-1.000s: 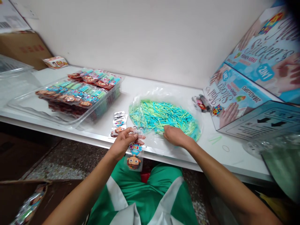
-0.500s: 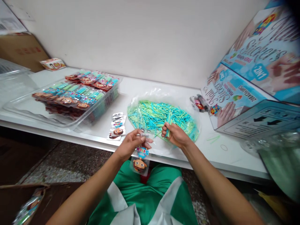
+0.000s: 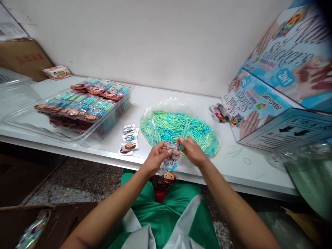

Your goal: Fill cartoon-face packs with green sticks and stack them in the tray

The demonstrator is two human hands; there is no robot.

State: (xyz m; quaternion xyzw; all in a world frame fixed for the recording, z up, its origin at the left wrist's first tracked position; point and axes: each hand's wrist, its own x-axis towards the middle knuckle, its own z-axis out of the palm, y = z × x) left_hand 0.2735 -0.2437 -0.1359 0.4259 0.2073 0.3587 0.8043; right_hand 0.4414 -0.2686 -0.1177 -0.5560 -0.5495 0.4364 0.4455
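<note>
My left hand [image 3: 158, 156] is closed on the upper part of a small clear packet [image 3: 169, 169], printed with a cartoon face and the word "Stick". The packet hangs over the table's front edge. My right hand [image 3: 190, 148] grips several thin green and blue sticks [image 3: 185, 130], upright, right beside the packet's top. Whether their ends are inside the packet I cannot tell. Just behind both hands lies a clear plastic bag [image 3: 147, 133] full of loose green and blue sticks [image 3: 171, 122].
A clear tray [image 3: 77, 141] of filled packets [image 3: 75, 107] stands at left. Printed cards [image 3: 129, 140] lie near the front edge. Large blue boxes [image 3: 261, 103] stand at right, beside a small dark packet [image 3: 219, 112]. Loose sticks [image 3: 235, 151] and a rubber band [image 3: 247, 161] lie before them.
My left hand has moved right and slightly up with the packet, up against my right hand. My right hand still holds the sticks and has barely shifted.
</note>
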